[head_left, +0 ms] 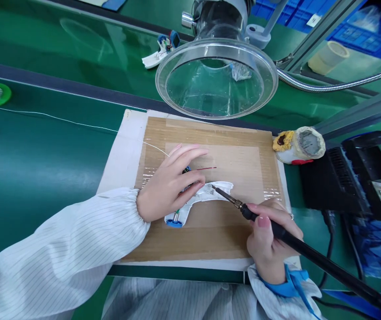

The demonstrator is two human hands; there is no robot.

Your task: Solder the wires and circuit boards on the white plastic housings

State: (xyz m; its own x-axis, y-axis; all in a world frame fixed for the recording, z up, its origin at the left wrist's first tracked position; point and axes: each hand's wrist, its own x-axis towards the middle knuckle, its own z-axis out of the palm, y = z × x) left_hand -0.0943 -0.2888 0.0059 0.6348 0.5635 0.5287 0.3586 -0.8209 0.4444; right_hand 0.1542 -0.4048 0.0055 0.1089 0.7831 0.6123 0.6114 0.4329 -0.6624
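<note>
My right hand (273, 235) grips a black soldering iron (260, 218) like a pen. The iron's tip touches or hovers just over the inside of a white, curved plastic half-shell (207, 192). Across the shell lies my left hand (173, 182), its thumb and index finger pinched together beside the tip; what they pinch is hidden. The other fingers are bent above. A thin solder wire (157, 147) runs in from the left and disappears under this hand. Past the fingers sticks out a red wire (207, 168). A blue round part (174, 223) sits at the shell's lower end.
Under the work lies a brown cardboard sheet (210, 240) on a white board. A round magnifier lens (216, 80) hangs above its far edge. Right of the board stand a tip-cleaning pot (308, 143) and a black box (330, 182). Behind the lens is another white assembly (159, 55).
</note>
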